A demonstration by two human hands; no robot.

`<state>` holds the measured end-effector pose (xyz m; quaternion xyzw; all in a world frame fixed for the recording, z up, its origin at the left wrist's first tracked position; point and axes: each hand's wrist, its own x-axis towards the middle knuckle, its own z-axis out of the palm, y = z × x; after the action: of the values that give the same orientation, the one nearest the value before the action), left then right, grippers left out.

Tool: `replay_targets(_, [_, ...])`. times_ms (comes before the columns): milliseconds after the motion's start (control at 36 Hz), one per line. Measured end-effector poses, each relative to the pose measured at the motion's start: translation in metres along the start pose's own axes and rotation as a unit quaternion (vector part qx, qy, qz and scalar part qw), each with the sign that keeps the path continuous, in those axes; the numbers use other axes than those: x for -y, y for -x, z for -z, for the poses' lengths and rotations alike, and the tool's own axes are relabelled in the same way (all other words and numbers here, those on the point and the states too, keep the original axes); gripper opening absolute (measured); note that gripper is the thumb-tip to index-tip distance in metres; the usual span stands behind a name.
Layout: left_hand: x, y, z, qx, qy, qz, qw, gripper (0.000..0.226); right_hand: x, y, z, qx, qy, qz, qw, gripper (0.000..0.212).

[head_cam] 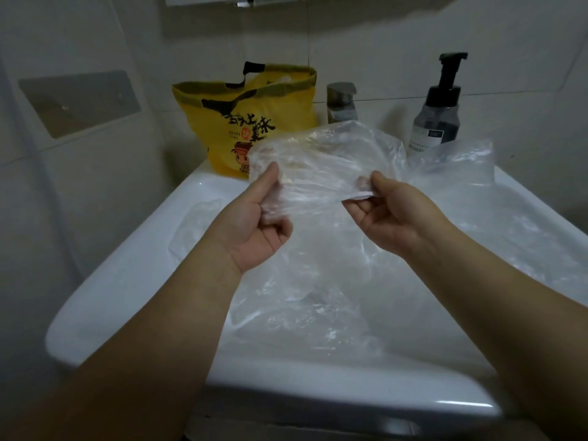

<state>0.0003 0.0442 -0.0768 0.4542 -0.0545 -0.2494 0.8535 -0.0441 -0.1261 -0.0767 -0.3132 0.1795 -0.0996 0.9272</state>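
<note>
White tiles cover the walls around a white sink (133, 249), with a grey plate (79, 101) fixed to the wall at the left. At the back of the sink stands a yellow carrier bag (248, 122) with black handles. It is printed with large black Chinese characters, a small red round mark among them and a cartoon figure in a brown hat beneath; the finer lines of print are too small to read. Just beside it is a metal tap (342, 101), and further right a dark pump bottle (437, 116) whose pale label cannot be read.

Above the basin, the left hand (257, 218) and the right hand (391, 214) hold a clear plastic bag (321, 163) between them. Each hand pinches the near edge, the thumb on the near face and the curled fingers (276, 226) behind the film. The bag spreads up and away from the fingers, partly hiding the yellow bag's lower corner. More crumpled clear plastic (318, 297) lies in the basin below the hands.
</note>
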Motion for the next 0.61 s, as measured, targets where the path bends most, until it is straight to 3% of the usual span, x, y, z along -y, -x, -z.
replay_targets(83, [0.001,-0.002,0.002,0.007,-0.002,-0.012,1.0,0.016,0.002,0.002,0.0,0.004,-0.029,0.003,1.0,0.017])
replay_targets(250, [-0.001,-0.005,0.004,0.046,0.082,-0.032,0.995,0.029,-0.01,0.001,0.0,-0.016,0.059,-0.025,0.998,0.019])
replay_targets(333, [-0.001,-0.003,0.001,0.031,0.083,-0.021,0.996,0.035,-0.009,0.002,-0.001,-0.014,0.043,-0.03,0.999,0.019])
replay_targets(472, [0.003,0.002,-0.004,0.019,-0.024,0.011,0.999,0.025,-0.002,0.006,-0.004,0.005,-0.052,-0.025,0.998,0.019])
replay_targets(611, [0.008,0.001,0.001,0.012,-0.196,0.05,0.979,0.038,0.006,0.005,-0.001,0.004,-0.086,-0.02,0.996,0.023])
